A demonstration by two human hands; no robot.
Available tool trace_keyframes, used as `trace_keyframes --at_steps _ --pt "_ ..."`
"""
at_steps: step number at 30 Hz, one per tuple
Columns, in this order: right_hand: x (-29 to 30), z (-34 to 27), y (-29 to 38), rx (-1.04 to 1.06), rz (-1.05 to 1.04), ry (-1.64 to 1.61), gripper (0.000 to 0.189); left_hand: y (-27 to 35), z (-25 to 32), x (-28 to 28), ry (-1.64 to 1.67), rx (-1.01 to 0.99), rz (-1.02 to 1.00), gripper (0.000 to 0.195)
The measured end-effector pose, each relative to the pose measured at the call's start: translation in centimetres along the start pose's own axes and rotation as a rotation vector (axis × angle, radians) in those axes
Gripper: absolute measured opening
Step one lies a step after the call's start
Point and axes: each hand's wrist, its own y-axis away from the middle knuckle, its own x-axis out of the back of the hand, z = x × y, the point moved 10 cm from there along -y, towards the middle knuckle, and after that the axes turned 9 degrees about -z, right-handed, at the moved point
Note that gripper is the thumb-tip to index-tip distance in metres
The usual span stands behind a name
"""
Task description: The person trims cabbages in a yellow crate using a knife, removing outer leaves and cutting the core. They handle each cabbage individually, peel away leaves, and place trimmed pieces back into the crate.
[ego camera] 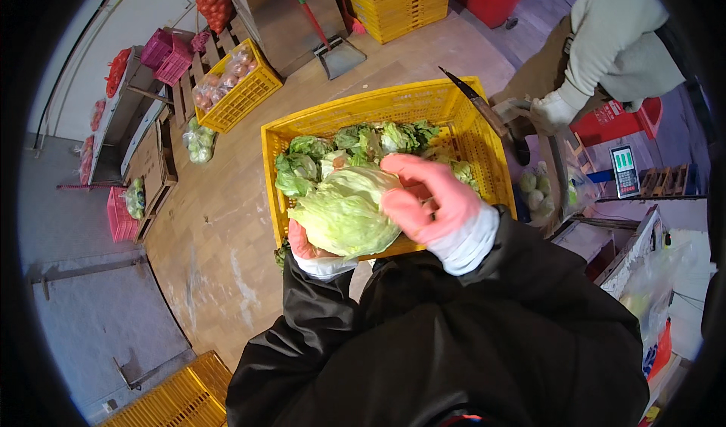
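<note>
My left hand (306, 244), in a pink and white glove, holds a pale green head of lettuce (349, 211) from below and its left side. My right hand (428, 197), gloved the same way, is at the lettuce's upper right with fingers curled and parted; whether the fingertips touch a leaf cannot be told. Both are over a yellow plastic crate (368, 101), in which several leafy lettuce heads (360, 141) lie. A knife (473, 98) with a dark blade and wooden handle rests across the crate's right rim.
A co-worker (601, 58) in a light top stands at the right, a gloved hand beside the crate. A digital scale (624, 172) is at the right. Ahead are a long-handled dustpan (340, 57) and stacked yellow crates (397, 5). A yellow crate of bagged onions (241, 90) stands at the upper left.
</note>
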Motion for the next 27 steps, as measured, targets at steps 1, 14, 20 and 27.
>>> trace_keyframes --at_steps 1,14,20,27 --pt "-0.2 -0.7 0.3 0.01 0.052 0.024 0.032 0.1 0.0 -0.3 0.011 0.005 -0.024 0.086" --pt "-1.5 -4.8 -1.0 0.086 -0.177 0.418 0.099 -1.0 0.3 -2.2 -0.088 -0.033 0.006 0.086" --pt "1.3 -5.1 -1.2 0.288 0.133 0.234 0.007 -0.6 -0.1 -2.1 -0.219 -0.023 -0.056 0.08" --pt "-1.0 -5.9 -0.6 0.272 -0.012 0.574 0.06 -0.3 -0.3 -1.5 -0.268 -0.015 -0.03 0.075"
